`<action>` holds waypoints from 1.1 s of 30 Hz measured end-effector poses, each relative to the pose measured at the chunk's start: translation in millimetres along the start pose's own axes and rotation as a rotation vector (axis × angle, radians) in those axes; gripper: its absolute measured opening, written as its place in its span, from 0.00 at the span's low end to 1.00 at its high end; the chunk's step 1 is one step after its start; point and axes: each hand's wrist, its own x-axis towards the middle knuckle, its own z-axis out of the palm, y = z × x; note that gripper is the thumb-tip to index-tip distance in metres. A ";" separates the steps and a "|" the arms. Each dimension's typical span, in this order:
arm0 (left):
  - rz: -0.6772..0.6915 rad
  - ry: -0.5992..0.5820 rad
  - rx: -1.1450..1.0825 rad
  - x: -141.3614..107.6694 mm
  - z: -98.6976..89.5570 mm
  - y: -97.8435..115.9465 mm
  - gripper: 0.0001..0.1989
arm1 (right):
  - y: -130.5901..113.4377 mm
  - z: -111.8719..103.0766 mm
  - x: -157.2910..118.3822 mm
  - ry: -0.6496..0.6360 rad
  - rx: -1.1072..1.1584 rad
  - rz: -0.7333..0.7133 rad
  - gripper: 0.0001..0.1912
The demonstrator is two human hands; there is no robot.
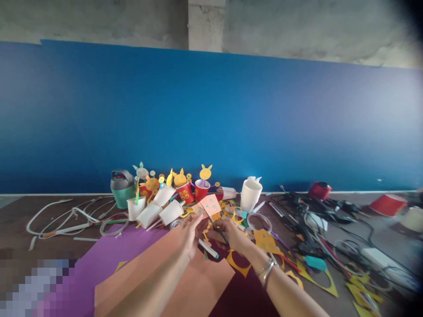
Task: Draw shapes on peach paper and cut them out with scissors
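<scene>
At the centre of the brown worktop (16, 220), left hand (189, 233) with a narrow grip pinching a pink paper cutout (209, 204) dotted with teal circles; right hand (230, 234) with its grip closed around black-handled scissors (220, 234) just below the cutout. Toward 12 o'clock, white and red paper cups (185, 193) bearing yellow rabbit-eared cutouts (205, 172); toward 3 o'clock, tangled black cables (307, 224); at 6 o'clock, an orange card (198, 286).

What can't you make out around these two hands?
In the head view:
- The right hand hides most of the thin black tool, so its type is unclear.
- The left hand covers part of the peach paper cutout.
- A pixelated patch blurs the bottom-left corner.
- The bottom edge cuts off the yellow paper cutouts.
</scene>
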 end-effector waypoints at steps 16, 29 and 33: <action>-0.017 -0.076 0.121 5.4 -8.9 -1.9 0.14 | 2.0 4.5 2.3 0.105 -0.026 0.053 0.13; -0.057 -0.120 0.449 -1.4 0.1 2.7 0.16 | -1.1 1.6 2.3 0.298 0.228 -0.003 0.15; -0.103 -0.140 0.225 -4.4 1.8 -5.2 0.16 | -6.8 2.0 1.5 0.313 0.237 -0.072 0.14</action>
